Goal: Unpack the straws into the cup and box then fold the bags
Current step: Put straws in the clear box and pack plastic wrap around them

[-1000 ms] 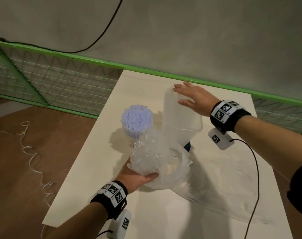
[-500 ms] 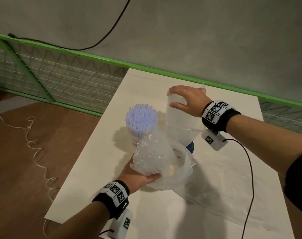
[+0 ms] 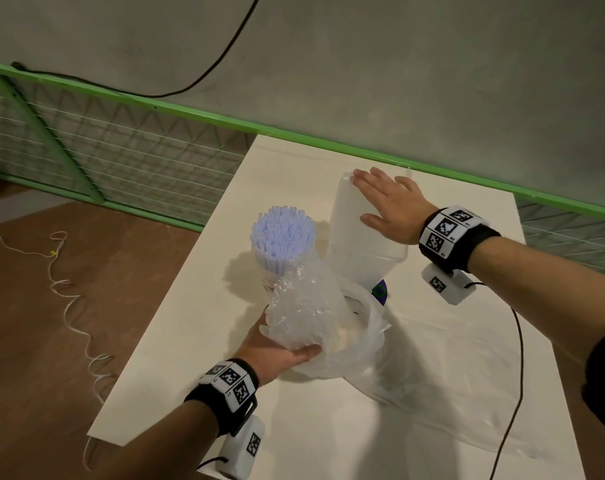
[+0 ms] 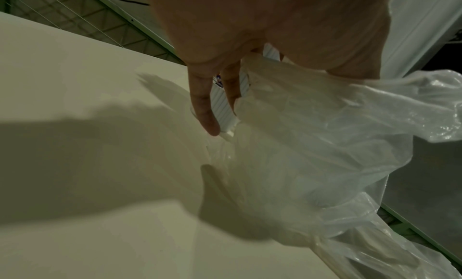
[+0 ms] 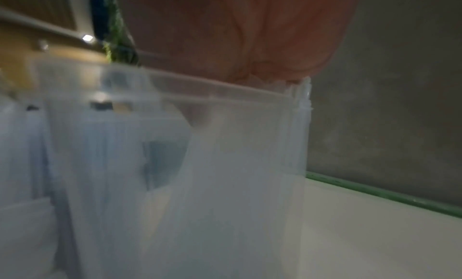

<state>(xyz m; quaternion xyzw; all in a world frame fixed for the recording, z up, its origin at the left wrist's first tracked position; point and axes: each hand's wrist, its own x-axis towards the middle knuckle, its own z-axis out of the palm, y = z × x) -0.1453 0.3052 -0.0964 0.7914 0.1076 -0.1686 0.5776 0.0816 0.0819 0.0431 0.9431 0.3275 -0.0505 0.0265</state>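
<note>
A bundle of pale bluish straws point(image 3: 283, 237) stands upright on the white table point(image 3: 190, 344). Its lower part is wrapped in a crumpled clear bag point(image 3: 304, 317). My left hand point(image 3: 277, 349) grips that bag from the near side, thumb curled over it. In the left wrist view my left hand's fingers point(image 4: 203, 105) lie along a ribbed white side, with the bag point(image 4: 325, 135) draped to the right. Just right of the bundle stands a tall translucent white pack point(image 3: 360, 251); bag or box, I cannot tell. My right hand point(image 3: 387, 209) lies flat on its top, fingers straight.
A flat clear bag point(image 3: 460, 382) lies spread on the table's right half. A black wrist cable point(image 3: 517, 368) hangs across it. A green rail point(image 3: 190, 112) and mesh fence run behind the table. White cord point(image 3: 69, 306) trails on the brown floor at left.
Half a second ago my right hand's fingers curled over the pack's top; now they lie straight and flat on it. My left hand keeps its hold on the bag.
</note>
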